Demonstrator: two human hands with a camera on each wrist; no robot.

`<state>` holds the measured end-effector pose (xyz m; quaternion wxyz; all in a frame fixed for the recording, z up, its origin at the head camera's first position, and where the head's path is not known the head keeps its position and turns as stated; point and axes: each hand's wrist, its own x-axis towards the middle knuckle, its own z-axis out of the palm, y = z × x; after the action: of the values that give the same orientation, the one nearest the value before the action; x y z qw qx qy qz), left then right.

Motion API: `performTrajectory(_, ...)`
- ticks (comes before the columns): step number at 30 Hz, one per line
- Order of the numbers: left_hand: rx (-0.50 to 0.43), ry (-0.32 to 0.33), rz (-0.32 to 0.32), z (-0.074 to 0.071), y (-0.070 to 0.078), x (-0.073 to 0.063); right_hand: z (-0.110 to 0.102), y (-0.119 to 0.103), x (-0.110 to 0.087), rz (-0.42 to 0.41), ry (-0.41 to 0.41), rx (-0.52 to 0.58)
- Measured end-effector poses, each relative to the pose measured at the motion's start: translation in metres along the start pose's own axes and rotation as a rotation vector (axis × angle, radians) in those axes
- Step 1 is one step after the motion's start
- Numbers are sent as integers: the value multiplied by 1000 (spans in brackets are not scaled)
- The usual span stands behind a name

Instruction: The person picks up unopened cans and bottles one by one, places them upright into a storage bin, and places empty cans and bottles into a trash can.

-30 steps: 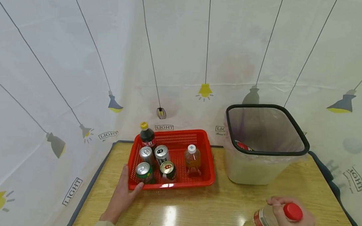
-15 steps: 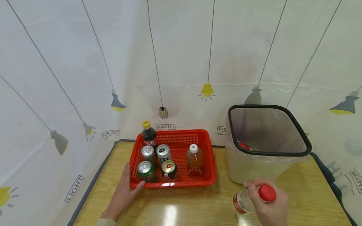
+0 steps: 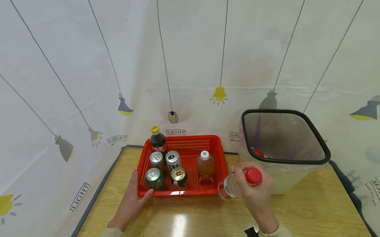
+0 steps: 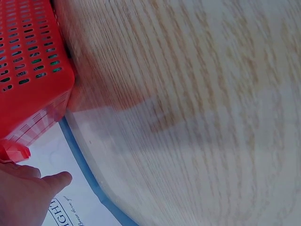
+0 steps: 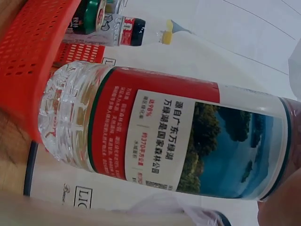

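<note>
My right hand (image 3: 255,187) grips a clear plastic water bottle (image 3: 227,187) near its red cap. The bottle tilts, its base at the front right corner of the red basket (image 3: 193,193). Its red and white label fills much of the right wrist view, the ridged base (image 5: 70,115) overlapping the basket wall. My left hand (image 3: 131,202) rests at the basket's front left corner, fingers straight along the side and thumb at the front rim. Inside the basket stand several cans, a cola bottle (image 3: 158,140) with a yellow cap, and a white-capped bottle (image 3: 205,169) of amber drink.
A bin (image 3: 288,176) with a black rim and a plastic liner stands right of the basket, with something red inside. Behind the wooden table (image 3: 309,213) hangs a white sheet printed with lamps. A black strap (image 3: 253,236) lies by my right sleeve.
My right hand has carried the water bottle left and away from me, from the table's front right to the basket's right corner. The left hand stays at the basket.
</note>
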<state>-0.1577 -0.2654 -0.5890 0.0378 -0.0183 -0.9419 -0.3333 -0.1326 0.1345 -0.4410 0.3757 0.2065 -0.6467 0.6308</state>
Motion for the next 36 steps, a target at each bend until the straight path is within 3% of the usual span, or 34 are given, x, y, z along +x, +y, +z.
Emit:
performTrajectory(6,6,23,18,0,0,0,21,3,9,18,-30,-16)
performTrajectory(15,-2,-2,-12,-2,-2,-2,53,22,15,45,-29,-68)
performTrajectory(25,-4,-8,0,0,0,1,69,43,1,200,-65,-128)
performTrajectory(32,6,-10,-6,0,1,0,77,63,-9,232,-60,-195)
performTrajectory(36,0,-11,-12,-2,2,0,80,74,-14,292,-65,-225)
